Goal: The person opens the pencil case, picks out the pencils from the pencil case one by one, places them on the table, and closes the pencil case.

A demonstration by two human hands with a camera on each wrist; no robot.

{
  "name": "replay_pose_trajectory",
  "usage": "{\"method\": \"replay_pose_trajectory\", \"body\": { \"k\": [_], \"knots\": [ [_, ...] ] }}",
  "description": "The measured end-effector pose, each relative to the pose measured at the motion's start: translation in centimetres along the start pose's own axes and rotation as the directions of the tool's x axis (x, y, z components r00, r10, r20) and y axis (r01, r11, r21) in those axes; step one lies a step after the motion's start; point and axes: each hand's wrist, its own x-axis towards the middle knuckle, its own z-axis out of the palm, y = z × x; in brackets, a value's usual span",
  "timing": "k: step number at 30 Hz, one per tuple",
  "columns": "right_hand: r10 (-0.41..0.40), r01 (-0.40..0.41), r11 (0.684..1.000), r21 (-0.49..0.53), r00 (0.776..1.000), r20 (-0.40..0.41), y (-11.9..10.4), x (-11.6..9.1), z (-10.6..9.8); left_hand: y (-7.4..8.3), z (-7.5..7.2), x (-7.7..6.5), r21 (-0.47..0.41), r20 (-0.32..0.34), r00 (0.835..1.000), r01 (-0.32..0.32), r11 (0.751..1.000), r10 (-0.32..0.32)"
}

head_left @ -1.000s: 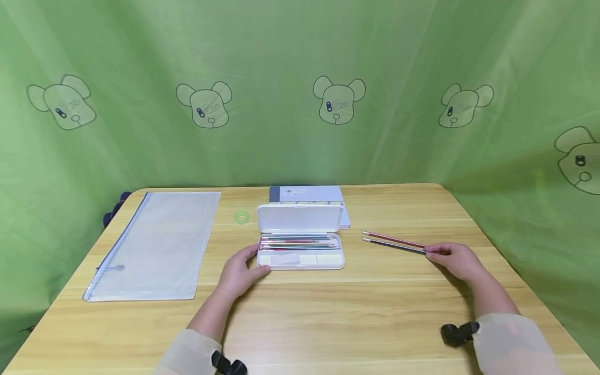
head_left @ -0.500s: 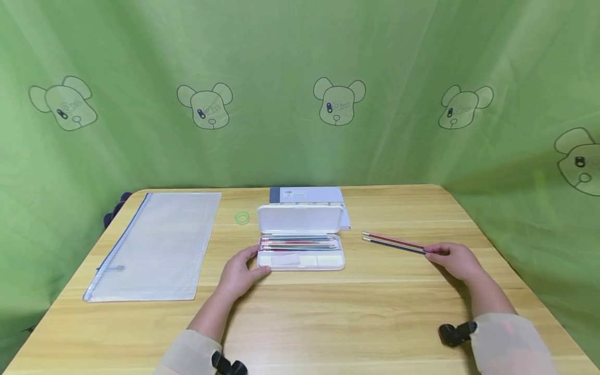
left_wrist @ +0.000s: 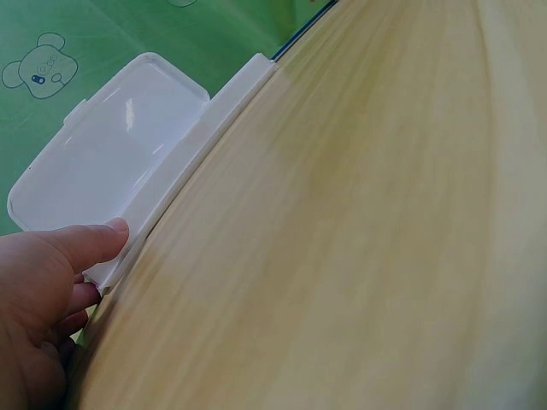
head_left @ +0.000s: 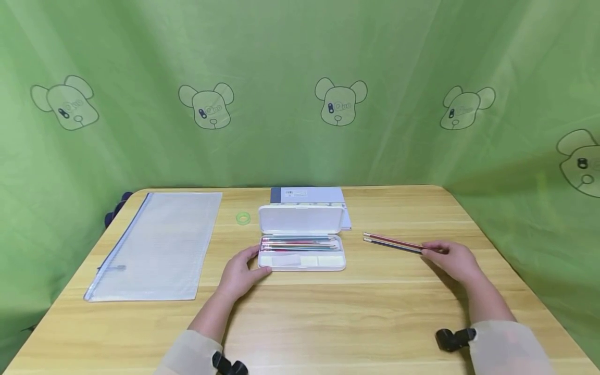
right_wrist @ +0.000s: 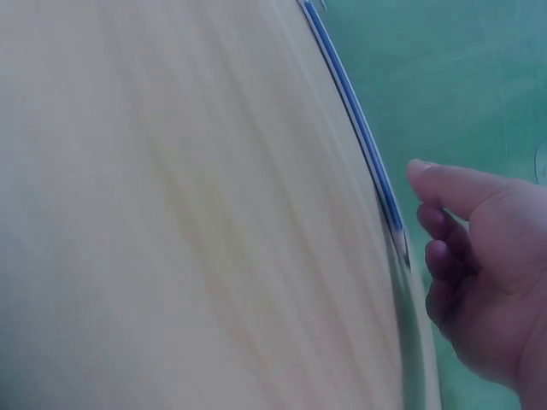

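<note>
My left hand [head_left: 240, 276] grips the left end of an open white pencil case [head_left: 323, 268]. The left wrist view shows the thumb [left_wrist: 98, 243] on its front wall, fingers behind the corner. Several pencils [head_left: 300, 244] lie in the case's back compartment, with white pieces in front. To the right, a red pencil [head_left: 394, 240] and a blue pencil [head_left: 391, 245] lie side by side on the table. My right hand [head_left: 452, 259] is at their right ends, thumb and index finger around the red one's end. In the right wrist view the thumb is apart from the blue pencil [right_wrist: 355, 111], fingers curved.
A translucent zip pouch [head_left: 154, 247] lies flat at the left. A green ring, like a tape roll [head_left: 243, 223], sits between it and the case. A notebook [head_left: 311, 195] lies behind the raised lid. Green curtain [head_left: 281, 130] stands behind the table [head_left: 328, 323].
My right hand has slid slightly left along the pencils, which stay in place on the table. My left hand and the pencil case keep their place.
</note>
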Motion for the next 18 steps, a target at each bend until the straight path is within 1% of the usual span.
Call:
{"method": "replay_pose_trajectory", "body": {
  "k": [3, 6, 8, 10, 12, 18],
  "knots": [
    [-0.016, 0.017, 0.999, 0.037, 1.0, -0.012, -1.6, 0.1, 0.5, -0.1, 0.0, 0.0, 0.0, -0.003, 1.0, -0.008, 1.0, 0.008],
    [-0.041, 0.042, 0.997, 0.067, 0.999, -0.011, -3.2, 0.3, 1.1, 0.1, 0.0, 0.0, -0.005, -0.003, 1.0, 0.001, 1.0, -0.001],
    [-0.068, 0.069, 0.994, 0.085, 0.998, -0.012, -4.3, 0.6, 1.6, 0.1, 0.0, 0.0, -0.003, -0.003, 1.0, -0.006, 1.0, 0.006],
    [-0.095, 0.095, 0.99, 0.108, 0.995, -0.009, -5.4, 0.8, 2.2, 0.2, -0.1, 0.0, -0.007, -0.002, 1.0, 0.003, 1.0, -0.003],
    [-0.111, 0.109, 0.984, 0.139, 0.994, 0.004, -6.6, 1.0, 2.8, 0.2, -0.1, 0.0, -0.006, -0.004, 1.0, -0.003, 1.0, 0.003],
    [-0.148, 0.137, 0.975, 0.173, 0.988, 0.052, -9.7, 1.6, 4.8, 0.1, -0.1, 0.0, -0.016, -0.01, 1.0, -0.009, 1.0, 0.008]
  ]
}}
